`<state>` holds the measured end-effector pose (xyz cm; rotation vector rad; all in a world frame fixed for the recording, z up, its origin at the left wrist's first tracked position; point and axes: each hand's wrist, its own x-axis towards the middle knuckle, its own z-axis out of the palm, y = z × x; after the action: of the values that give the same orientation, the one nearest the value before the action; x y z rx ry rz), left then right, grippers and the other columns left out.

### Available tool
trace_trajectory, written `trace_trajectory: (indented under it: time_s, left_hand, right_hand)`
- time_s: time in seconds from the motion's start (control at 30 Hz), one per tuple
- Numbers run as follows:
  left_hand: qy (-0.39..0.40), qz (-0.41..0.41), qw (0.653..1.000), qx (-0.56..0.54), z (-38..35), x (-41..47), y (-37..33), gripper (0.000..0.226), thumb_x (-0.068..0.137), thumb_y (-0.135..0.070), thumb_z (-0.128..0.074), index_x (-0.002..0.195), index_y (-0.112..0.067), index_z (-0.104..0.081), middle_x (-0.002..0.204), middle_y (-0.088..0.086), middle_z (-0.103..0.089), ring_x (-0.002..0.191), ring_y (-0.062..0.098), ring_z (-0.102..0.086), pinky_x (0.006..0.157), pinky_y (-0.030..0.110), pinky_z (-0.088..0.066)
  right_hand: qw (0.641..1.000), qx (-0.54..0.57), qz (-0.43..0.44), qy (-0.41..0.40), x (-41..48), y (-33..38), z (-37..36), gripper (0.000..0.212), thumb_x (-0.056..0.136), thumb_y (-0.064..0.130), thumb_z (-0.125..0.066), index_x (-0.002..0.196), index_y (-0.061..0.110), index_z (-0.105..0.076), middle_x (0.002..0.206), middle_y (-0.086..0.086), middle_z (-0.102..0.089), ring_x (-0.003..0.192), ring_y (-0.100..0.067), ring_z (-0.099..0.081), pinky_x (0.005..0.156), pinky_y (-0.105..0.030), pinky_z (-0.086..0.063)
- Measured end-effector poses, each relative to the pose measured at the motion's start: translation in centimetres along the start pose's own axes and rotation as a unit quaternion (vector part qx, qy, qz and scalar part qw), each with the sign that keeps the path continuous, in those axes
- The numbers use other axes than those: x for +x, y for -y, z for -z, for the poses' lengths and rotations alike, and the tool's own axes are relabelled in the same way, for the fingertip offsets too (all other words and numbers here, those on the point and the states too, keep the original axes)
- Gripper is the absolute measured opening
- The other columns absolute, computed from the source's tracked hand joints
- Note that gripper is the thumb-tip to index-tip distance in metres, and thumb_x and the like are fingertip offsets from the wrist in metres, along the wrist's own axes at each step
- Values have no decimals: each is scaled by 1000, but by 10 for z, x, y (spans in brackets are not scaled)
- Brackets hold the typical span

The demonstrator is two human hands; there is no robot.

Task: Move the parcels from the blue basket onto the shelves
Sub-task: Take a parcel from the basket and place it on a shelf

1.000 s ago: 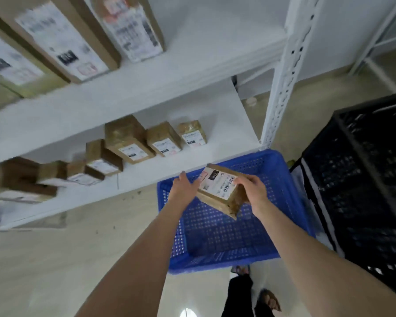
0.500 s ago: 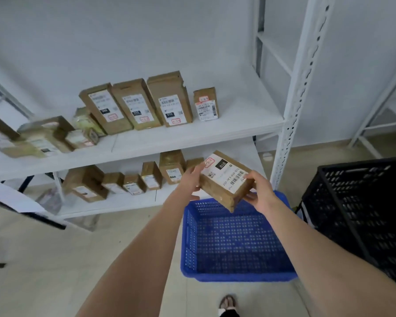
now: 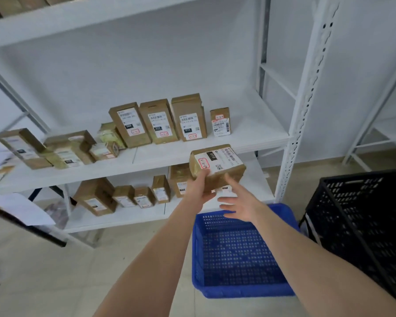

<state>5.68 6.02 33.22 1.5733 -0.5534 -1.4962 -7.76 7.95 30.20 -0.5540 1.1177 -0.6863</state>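
Observation:
My left hand (image 3: 199, 186) grips a brown cardboard parcel (image 3: 224, 163) with a white label from below, holding it up in front of the middle shelf's edge (image 3: 146, 165). My right hand (image 3: 240, 207) hovers just under and right of the parcel with fingers spread, off the box. The blue basket (image 3: 238, 291) sits on the floor below my arms, and no parcels show inside it. Several labelled parcels stand in a row on the middle shelf, among them a small one (image 3: 220, 121) at the right end. More parcels (image 3: 144, 197) line the lower shelf.
A black crate (image 3: 364, 225) stands to the right of the basket. The white shelf upright (image 3: 300, 110) rises just right of the held parcel. Bare shelf board (image 3: 256, 126) lies right of the small parcel. A dark-edged board with paper (image 3: 21, 211) juts in at the left.
The parcel has risen from above the basket to the middle shelf's height. My right hand has let go of it and dropped below; my left hand now carries it alone.

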Motion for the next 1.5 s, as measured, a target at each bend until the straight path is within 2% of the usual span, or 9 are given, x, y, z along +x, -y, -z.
trace_trajectory:
  time_s: [0.2, 0.33, 0.4, 0.5, 0.77, 0.97, 1.1, 1.23, 1.5]
  left_hand:
    - [93, -12, 985, 143, 33, -6, -12, 62, 74, -52, -69, 122, -16, -54, 118, 2, -64, 110, 25, -58, 92, 46, -48]
    - [17, -45, 983, 176, 67, 4, -36, 82, 74, -65, -62, 137, -17, -40, 133, 3, -52, 117, 26, -49, 93, 43, -42]
    - [-31, -112, 974, 194, 79, 8, -53, 78, 81, -55, -61, 144, -17, -35, 141, 6, -47, 124, 29, -48, 103, 46, -40]
    - [-7, -149, 957, 251, 86, 10, -71, 66, 91, -34, -59, 147, -13, -32, 145, 10, -43, 128, 29, -47, 107, 43, -40]
    - [77, -189, 937, 283, 87, -5, -93, 67, 93, -7, -56, 149, -21, -23, 127, 13, -59, 110, 27, -60, 82, 33, -48]
    - [86, -224, 916, 321, 86, -4, -103, 72, 90, -1, -56, 149, -25, -24, 137, 9, -53, 110, 26, -59, 80, 38, -52]
    - [84, -223, 908, 343, 85, 3, -109, 72, 89, -1, -58, 149, -25, -25, 136, 7, -54, 120, 26, -53, 82, 34, -41]
    - [88, -223, 907, 345, 80, 7, -114, 76, 89, -2, -59, 150, -29, -22, 137, 6, -52, 116, 27, -56, 70, 28, -43]
    - [97, -250, 898, 349, 41, 19, -118, 72, 87, -5, -64, 146, -27, -29, 140, 4, -49, 120, 26, -53, 89, 37, -47]
  right_hand:
    - [991, 110, 68, -31, 6, 4, -60, 47, 82, 45, -70, 121, 23, -55, 130, -7, -58, 117, -28, -53, 106, -55, -35]
    - [992, 97, 72, -43, 1, 7, -64, 47, 85, 32, -70, 125, 17, -50, 123, -14, -57, 107, -38, -60, 96, -53, -48]
    - [993, 72, 76, -62, -2, 8, -66, 45, 86, 26, -70, 125, 12, -52, 116, -15, -60, 101, -36, -63, 90, -49, -54]
    - [993, 51, 81, -69, -7, 9, -73, 40, 86, 21, -70, 121, 8, -56, 113, -16, -62, 103, -33, -63, 83, -44, -58]
    - [994, 18, 83, -67, -16, 16, -86, 27, 90, 7, -64, 116, 5, -58, 112, -20, -66, 101, -35, -67, 81, -42, -59]
    - [983, -4, 120, -137, -12, 22, -95, 20, 89, 4, -61, 109, 1, -58, 101, -19, -70, 86, -33, -72, 74, -35, -61]
    - [980, -2, 139, -143, -8, 23, -96, 19, 89, 2, -60, 108, 2, -58, 102, -17, -69, 88, -31, -71, 77, -37, -60]
    - [979, 3, 149, -140, -5, 25, -92, 20, 89, -1, -57, 109, 3, -58, 105, -16, -68, 92, -30, -70, 78, -37, -60]
    - [971, 21, 172, -163, -1, 39, -61, 11, 90, -1, -57, 98, 7, -57, 106, -15, -68, 96, -28, -68, 82, -36, -59]
